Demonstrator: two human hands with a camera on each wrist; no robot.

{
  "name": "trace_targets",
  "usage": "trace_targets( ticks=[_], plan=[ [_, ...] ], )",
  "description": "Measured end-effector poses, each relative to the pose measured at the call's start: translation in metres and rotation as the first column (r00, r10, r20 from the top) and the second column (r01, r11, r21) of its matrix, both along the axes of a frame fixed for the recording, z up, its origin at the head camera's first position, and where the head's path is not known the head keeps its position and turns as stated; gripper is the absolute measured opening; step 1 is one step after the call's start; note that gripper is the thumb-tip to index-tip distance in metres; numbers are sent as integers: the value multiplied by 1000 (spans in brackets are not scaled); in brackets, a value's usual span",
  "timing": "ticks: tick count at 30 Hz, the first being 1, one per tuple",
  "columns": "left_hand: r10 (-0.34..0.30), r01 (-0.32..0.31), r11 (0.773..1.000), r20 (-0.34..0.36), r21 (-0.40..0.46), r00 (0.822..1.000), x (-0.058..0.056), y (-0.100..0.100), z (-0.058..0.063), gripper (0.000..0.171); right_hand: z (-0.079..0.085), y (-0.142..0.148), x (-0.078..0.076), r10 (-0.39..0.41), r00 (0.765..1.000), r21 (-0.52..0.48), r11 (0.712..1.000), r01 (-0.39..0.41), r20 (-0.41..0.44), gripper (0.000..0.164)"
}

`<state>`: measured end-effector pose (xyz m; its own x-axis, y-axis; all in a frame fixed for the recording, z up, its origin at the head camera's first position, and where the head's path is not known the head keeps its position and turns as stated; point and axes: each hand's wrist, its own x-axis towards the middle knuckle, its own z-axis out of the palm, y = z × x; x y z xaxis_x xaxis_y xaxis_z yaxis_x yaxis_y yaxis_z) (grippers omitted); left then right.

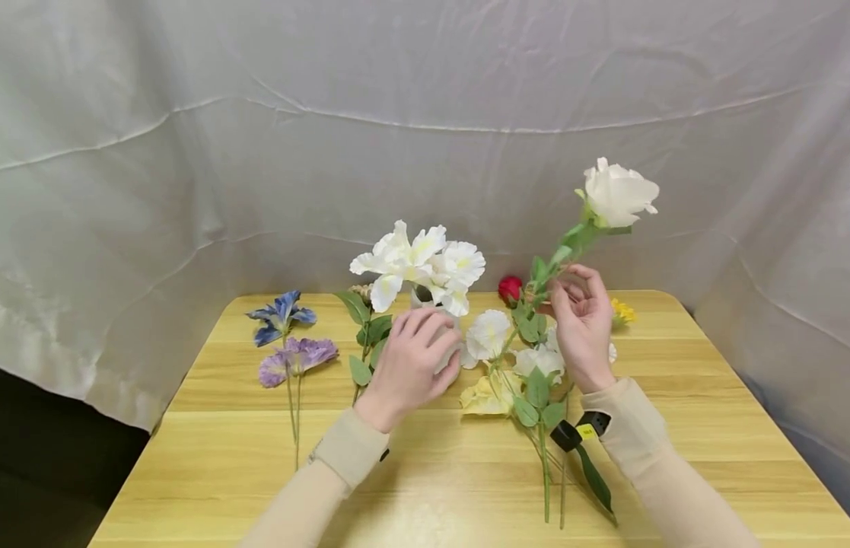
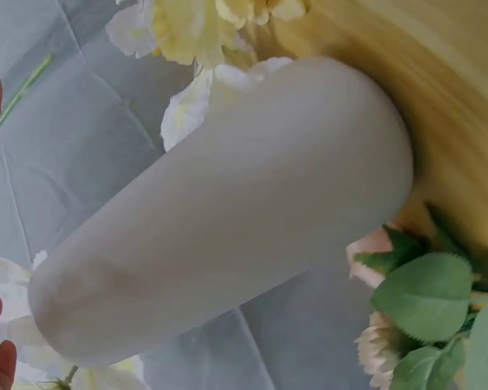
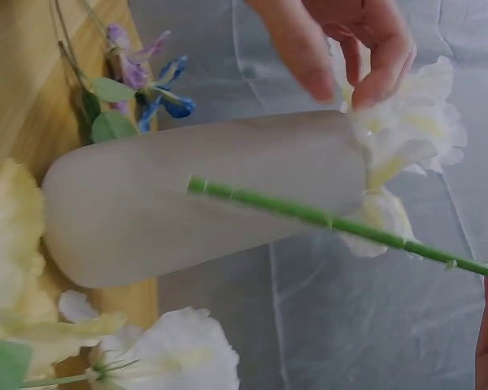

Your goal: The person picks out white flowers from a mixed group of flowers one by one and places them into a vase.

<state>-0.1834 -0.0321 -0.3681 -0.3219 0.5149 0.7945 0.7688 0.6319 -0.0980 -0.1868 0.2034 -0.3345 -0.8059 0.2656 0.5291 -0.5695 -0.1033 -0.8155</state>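
My right hand (image 1: 582,327) pinches the stem of a white rose (image 1: 619,192), holding it up above the table with the bloom tilted to the right. The lower end of its green stem (image 3: 309,214) crosses in front of the vase in the right wrist view. A pale frosted vase (image 2: 228,203) stands upright with white irises (image 1: 421,262) in its mouth. My left hand (image 1: 416,352) hovers close by the vase's upper part, fingers loosely bent; whether a fingertip touches the rim I cannot tell.
Blue (image 1: 282,316) and purple flowers (image 1: 301,358) lie at left. Leafy stems (image 1: 359,371) lie beside the vase. On the right are a red rose (image 1: 510,289), white flowers (image 1: 488,335), a yellow flower (image 1: 491,393) and a small yellow bloom (image 1: 623,311). Grey cloth (image 1: 425,114) hangs behind.
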Motion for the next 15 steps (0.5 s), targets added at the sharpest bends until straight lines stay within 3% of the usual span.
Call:
trace_targets(
  ticks=[3, 6, 15],
  plan=[
    [29, -29, 999, 7, -30, 1000, -2, 0, 2, 19, 6, -3, -4, 59, 997, -72, 995, -63, -59, 19],
    [65, -64, 997, 24, -50, 998, -5, -2, 4, 22, 12, -7, -7, 65, 992, -124, 989, -79, -110, 19],
    [150, -149, 989, 121, -19, 981, -14, -9, 12, 44, 28, -25, -13, -31, 975, -219, 976, -18, -218, 17]
  ],
)
